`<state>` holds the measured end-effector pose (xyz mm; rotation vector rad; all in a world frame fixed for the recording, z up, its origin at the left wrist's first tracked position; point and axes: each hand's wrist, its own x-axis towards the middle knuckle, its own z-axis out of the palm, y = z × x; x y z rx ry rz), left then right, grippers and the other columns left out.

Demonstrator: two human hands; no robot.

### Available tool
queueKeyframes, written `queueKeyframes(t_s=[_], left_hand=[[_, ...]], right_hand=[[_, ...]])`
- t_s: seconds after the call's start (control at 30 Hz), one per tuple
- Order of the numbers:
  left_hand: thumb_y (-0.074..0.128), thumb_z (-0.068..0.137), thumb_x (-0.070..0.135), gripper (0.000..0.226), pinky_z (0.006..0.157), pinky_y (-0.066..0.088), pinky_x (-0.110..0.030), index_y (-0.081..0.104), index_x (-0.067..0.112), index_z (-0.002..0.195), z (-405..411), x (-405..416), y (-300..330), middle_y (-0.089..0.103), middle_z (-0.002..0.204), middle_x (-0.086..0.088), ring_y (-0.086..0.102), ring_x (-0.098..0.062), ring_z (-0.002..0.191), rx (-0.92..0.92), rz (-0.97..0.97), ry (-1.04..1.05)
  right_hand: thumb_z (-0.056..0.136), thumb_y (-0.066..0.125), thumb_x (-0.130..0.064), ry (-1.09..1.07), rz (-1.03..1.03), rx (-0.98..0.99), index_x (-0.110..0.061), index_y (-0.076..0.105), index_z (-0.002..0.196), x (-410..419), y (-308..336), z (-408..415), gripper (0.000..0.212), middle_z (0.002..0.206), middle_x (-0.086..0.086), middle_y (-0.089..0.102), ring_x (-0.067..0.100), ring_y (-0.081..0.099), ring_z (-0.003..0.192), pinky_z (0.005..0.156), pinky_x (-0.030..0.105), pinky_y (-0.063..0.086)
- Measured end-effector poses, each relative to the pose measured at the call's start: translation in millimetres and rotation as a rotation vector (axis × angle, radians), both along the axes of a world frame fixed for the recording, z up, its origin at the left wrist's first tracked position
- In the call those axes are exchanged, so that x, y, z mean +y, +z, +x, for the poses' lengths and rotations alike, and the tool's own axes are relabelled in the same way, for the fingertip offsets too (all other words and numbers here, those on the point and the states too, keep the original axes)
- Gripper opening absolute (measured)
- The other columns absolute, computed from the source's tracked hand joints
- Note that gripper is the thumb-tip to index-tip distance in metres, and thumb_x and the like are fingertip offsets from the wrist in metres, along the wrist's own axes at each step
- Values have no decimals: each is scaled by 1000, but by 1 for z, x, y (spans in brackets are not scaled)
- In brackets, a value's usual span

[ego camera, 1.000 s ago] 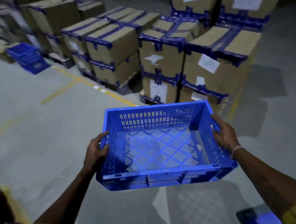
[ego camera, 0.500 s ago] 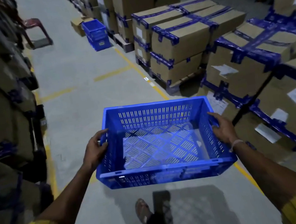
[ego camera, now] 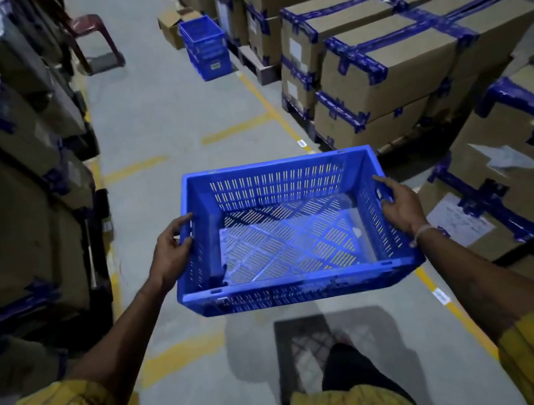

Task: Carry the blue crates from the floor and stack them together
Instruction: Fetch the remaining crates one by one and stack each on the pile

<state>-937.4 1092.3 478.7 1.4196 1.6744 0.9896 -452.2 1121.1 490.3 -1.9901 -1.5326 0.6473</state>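
Observation:
I hold an empty blue slotted crate [ego camera: 292, 288] level in front of me, above the floor. My left hand [ego camera: 170, 248] grips its left rim, fingers curled over the edge. My right hand [ego camera: 399, 205] grips the right rim the same way. A clear plastic sheet lies on the crate's bottom. Far ahead, on the right side of the aisle, a stack of blue crates [ego camera: 206, 48] stands on the floor beside the cartons.
Cartons taped in blue [ego camera: 409, 52] sit on pallets along the right. Dark shelving with boxes [ego camera: 9, 154] lines the left. A red plastic chair [ego camera: 92, 37] and an open carton [ego camera: 175, 25] stand far down the aisle. Yellow lines mark the grey floor.
My view has swung left to face straight down the aisle, and I have stepped forward. The far crate stack now lies ahead. Both hands keep the same grip on the crate.

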Motion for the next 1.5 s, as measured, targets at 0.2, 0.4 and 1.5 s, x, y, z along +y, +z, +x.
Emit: queueKeyframes(t_s=[0.2,0.4,1.5], left_hand=[[54,103,10,39,74,61,-31,57,22,140,-12,127,-21,60,128,-3,67,-16,89,-56,-27,79],[52,101,1,44,82,62,-43,56,18,141,-21,250,-20,60,131,-6,67,-19,88,-80,-24,172],[55,86,-17,67,76,61,-34,63,28,134,-315,939,-10,65,129,-2,64,-19,83,-176,-17,247]], right_hand=[[87,51,5,53,-14,41,-22,57,140,169,-19,-15,59,124,22,63,36,61,111,91,32,45],[87,49,11,130,-12,112,-16,57,139,332,-12,-38,59,134,19,61,34,59,120,104,41,45],[89,48,8,121,34,112,-16,57,138,1015,4,-324,55,133,16,60,32,59,118,95,30,45]])
